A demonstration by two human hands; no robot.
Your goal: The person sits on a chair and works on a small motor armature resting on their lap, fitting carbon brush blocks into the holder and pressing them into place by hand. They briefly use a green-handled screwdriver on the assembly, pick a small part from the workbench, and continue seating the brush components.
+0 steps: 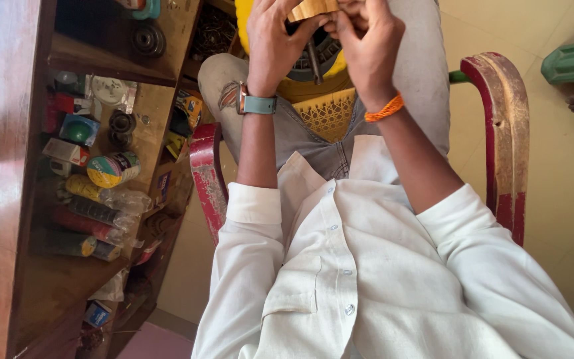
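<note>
Two hands meet at the top centre of the frame: the left hand (275,41), with a watch (258,104) at its wrist, and the right hand (367,41), with an orange wristband (384,110), are both closed with their fingers pinching a small tan block (310,9), partly cut off by the upper edge. Just below the block sits a dark round part with a metal shaft (315,61), resting in a yellow basket (327,110) on the lap of the seated person, whose white shirt (367,279) fills the lower centre. Red chair arms (503,143) flank the body. At the left of the frame a wooden shelf (8,199) carries tape rolls (111,169), small boxes and tubes. Judged risk: the block is held only by fingertips, so a slip could drop it into the basket or onto the floor; what the fingers do under the block is hidden
</note>
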